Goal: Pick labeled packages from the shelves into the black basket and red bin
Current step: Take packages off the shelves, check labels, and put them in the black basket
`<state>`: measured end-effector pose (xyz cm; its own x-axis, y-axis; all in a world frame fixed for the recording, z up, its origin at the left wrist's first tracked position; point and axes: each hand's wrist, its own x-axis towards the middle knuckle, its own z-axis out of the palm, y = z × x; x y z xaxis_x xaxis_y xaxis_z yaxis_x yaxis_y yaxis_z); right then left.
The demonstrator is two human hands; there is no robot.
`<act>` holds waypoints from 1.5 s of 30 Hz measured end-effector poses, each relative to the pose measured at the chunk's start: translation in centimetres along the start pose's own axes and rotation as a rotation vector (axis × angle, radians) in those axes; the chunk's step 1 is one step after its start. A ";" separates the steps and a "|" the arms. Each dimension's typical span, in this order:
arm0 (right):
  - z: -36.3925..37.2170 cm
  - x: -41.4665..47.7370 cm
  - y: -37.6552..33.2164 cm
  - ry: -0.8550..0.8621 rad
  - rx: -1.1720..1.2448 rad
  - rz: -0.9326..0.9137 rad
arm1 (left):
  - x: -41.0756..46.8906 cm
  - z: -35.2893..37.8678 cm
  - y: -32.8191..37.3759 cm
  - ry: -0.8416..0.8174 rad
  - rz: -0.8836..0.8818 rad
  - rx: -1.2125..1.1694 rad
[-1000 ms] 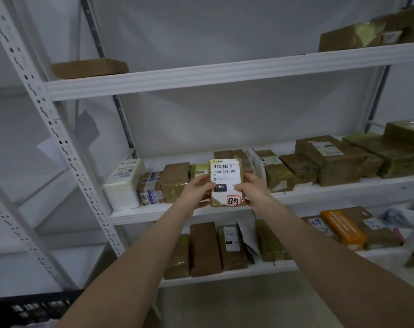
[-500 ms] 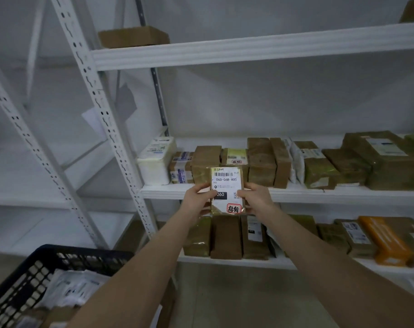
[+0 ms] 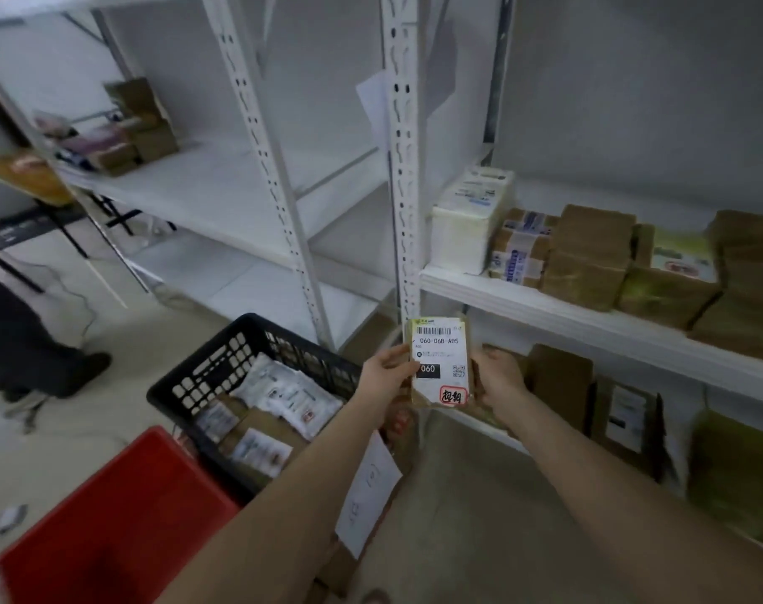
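**A:** Entry one, labeled package (image 3: pixel 440 364). Location?

**B:** Held upright between both hands, label toward the camera, up and to the right of the black basket (image 3: pixel 205 368). The left hand (image 3: pixel 386 377) grips its left edge with the thumb curled onto the label. The right hand (image 3: pixel 499 379) grips the right edge.

**A:** Legibility?

**B:** Barcode, "060-06B-A05", a black "060" block and a red stamp at the bottom (characters too small to read). The right fingertips are hidden behind the package.

**A:** Receptacles?

**B:** The black basket holds several white and brown parcels, all blurred. The red bin (image 3: pixel 122 516) sits just beside it, nearer the camera and cut off by the lower edge. Its contents cannot be made out.

**A:** Shelving?

**B:** White metal shelves (image 3: pixel 589 318) on the right carry one white parcel (image 3: pixel 471 220) and a row of brown taped boxes (image 3: pixel 589 255), with more below. The rightmost are cut off. The left bay has a few boxes far back, smeared.

**A:** Room?

**B:** Pale floor (image 3: pixel 458 494) and a grey-white wall. A paper sheet (image 3: pixel 366 494) lies beside the left forearm. Someone's dark leg and shoe (image 3: pixel 44 359) show at the left edge.
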<state>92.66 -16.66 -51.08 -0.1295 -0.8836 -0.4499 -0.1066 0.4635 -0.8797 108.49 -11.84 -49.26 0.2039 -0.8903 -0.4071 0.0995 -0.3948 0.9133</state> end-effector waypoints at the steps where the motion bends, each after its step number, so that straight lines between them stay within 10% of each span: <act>1: 2.2 0.4 -0.2 -0.058 -0.025 -0.018 | 1.0 -1.9 -0.2 0.044 -0.010 -0.006; 18: 28.6 9.7 2.1 -0.453 -0.866 -0.215 | 14.2 -21.6 -8.8 0.355 -0.309 -0.212; 34: 37.6 18.9 14.0 -0.601 -0.884 -0.031 | 23.2 -25.8 -17.7 0.506 -0.366 0.228; 45: 39.8 21.4 12.3 -0.818 -1.227 -0.328 | 21.5 -23.1 -20.3 0.878 -0.532 -0.314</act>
<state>127.85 -32.46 -77.71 0.5873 -0.5561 -0.5881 -0.8076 -0.3551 -0.4708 133.38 -17.76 -76.76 0.6768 -0.0969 -0.7298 0.6024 -0.4969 0.6247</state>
